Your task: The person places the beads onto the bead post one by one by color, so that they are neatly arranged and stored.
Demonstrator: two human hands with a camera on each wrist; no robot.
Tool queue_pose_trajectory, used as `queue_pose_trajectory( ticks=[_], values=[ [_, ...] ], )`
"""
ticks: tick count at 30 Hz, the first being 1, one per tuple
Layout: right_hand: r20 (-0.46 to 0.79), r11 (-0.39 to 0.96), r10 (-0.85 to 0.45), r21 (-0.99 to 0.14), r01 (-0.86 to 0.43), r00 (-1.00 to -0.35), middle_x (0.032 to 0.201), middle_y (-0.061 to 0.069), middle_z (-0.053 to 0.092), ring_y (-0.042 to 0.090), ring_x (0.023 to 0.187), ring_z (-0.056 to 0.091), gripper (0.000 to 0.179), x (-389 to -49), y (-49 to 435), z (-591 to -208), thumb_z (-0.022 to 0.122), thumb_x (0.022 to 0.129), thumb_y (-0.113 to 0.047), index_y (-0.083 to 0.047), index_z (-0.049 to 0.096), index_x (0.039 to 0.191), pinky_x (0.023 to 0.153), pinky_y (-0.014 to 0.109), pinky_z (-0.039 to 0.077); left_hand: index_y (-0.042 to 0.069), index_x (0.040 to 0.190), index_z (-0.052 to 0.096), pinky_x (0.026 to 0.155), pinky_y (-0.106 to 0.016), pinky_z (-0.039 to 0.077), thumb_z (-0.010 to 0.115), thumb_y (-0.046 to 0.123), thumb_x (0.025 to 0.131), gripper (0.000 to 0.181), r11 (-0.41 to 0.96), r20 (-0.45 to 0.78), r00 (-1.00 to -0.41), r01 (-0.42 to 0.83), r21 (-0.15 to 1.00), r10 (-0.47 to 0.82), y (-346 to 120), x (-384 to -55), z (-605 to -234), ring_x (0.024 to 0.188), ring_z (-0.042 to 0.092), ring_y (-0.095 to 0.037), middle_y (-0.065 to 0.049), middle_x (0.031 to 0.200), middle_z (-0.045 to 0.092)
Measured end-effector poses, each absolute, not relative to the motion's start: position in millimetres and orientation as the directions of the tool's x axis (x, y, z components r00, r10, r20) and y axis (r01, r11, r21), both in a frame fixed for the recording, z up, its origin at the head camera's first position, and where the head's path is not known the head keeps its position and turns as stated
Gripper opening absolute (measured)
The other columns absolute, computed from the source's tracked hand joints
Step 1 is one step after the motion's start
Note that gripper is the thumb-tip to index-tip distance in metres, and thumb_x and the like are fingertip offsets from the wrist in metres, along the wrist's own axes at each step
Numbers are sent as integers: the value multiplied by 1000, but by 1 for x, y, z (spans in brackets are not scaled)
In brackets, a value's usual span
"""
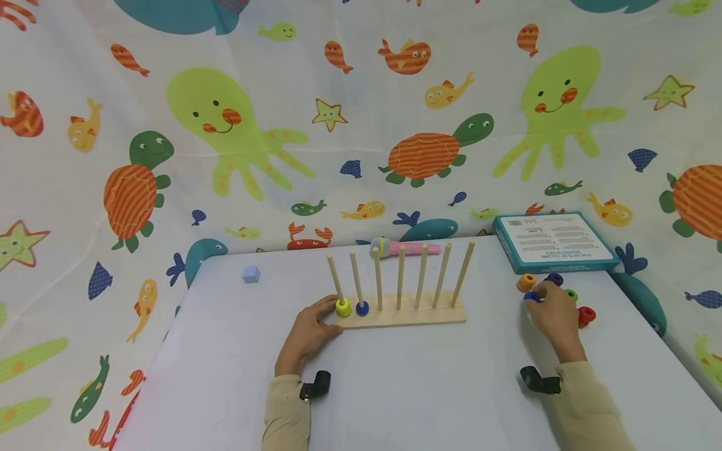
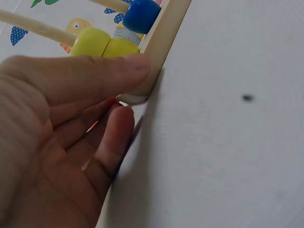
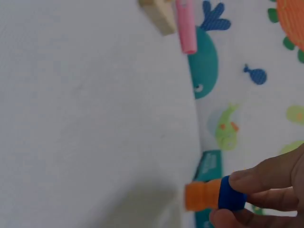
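A wooden peg stand [image 1: 406, 319] with a row of upright pegs stands mid-table. Yellow beads [image 2: 90, 43] sit stacked on its leftmost peg, and a blue bead [image 1: 362, 308] is at the foot of the second. My left hand [image 1: 307, 332] grips the left end of the base, thumb along one side and fingers around the other. Over at the right, my right hand [image 1: 555, 316] pinches another blue bead [image 3: 232, 194] between thumb and fingers. Directly beside that bead in the right wrist view are orange beads [image 3: 202, 194].
Around the right hand lie a dark blue bead [image 1: 554, 279], a green bead [image 1: 571, 294] and red beads [image 1: 586, 315]. Behind them is a teal box [image 1: 558, 241]. A pink toy microphone [image 1: 414, 248] lies behind the stand; a light blue cube [image 1: 251, 274] sits at left.
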State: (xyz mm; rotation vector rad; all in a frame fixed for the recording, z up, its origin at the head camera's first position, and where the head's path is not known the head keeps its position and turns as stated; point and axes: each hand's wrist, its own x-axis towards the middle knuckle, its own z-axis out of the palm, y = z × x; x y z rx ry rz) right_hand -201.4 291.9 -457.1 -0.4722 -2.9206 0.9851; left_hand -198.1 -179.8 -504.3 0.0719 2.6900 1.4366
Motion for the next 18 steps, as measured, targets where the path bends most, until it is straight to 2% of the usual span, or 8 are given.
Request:
queue_pose_trajectory(
  ticks=[3, 6, 9, 11, 14, 18],
  values=[
    [31, 741, 291, -640, 204, -956, 122, 38, 58, 49, 103, 56, 41, -193, 275, -428, 61, 98, -11, 15, 54, 129, 78, 52, 53, 8, 139, 64, 93, -43, 48, 83, 1, 79, 63, 550, -58, -995, -3, 835, 83, -180, -197, -504, 137, 49, -28, 0, 152, 54],
    [178, 721, 284, -687, 88, -942, 126, 33, 61, 47, 107, 60, 42, -182, 252, -384, 63, 99, -13, 8, 56, 135, 78, 32, 54, 9, 139, 64, 100, -48, 46, 83, 0, 79, 64, 549, -58, -995, -2, 836, 85, -179, -197, -503, 141, 46, -29, -1, 152, 53],
    [362, 680, 204, -721, -134, -909, 128, 25, 64, 42, 110, 65, 39, -174, 220, -343, 67, 97, -8, 3, 60, 134, 82, 13, 48, 9, 139, 64, 100, -50, 45, 83, -1, 78, 65, 551, -64, -995, -12, 834, 75, -179, -198, -504, 141, 45, -30, -1, 152, 53],
    [471, 630, 108, -714, -306, -876, 127, 21, 66, 37, 110, 67, 35, -173, 197, -325, 68, 95, -2, 3, 64, 130, 88, 8, 45, 10, 139, 64, 99, -48, 46, 84, 0, 78, 65, 559, -67, -995, -16, 829, 71, -178, -198, -505, 140, 46, -30, -1, 152, 53],
    [570, 549, -61, -666, -505, -819, 124, 17, 67, 30, 108, 67, 34, -179, 159, -310, 70, 92, 5, 4, 66, 125, 96, 18, 48, 10, 139, 65, 94, -43, 47, 84, 2, 78, 64, 572, -59, -995, -5, 820, 76, -179, -198, -506, 136, 50, -29, -2, 152, 53],
    [596, 466, -254, -614, -636, -762, 121, 16, 70, 27, 104, 68, 32, -194, 113, -309, 73, 90, 5, 3, 69, 122, 93, 40, 54, 10, 138, 65, 89, -40, 46, 85, 3, 78, 64, 570, -56, -995, 0, 821, 81, -181, -197, -505, 126, 55, -27, -1, 152, 54]
  ],
)
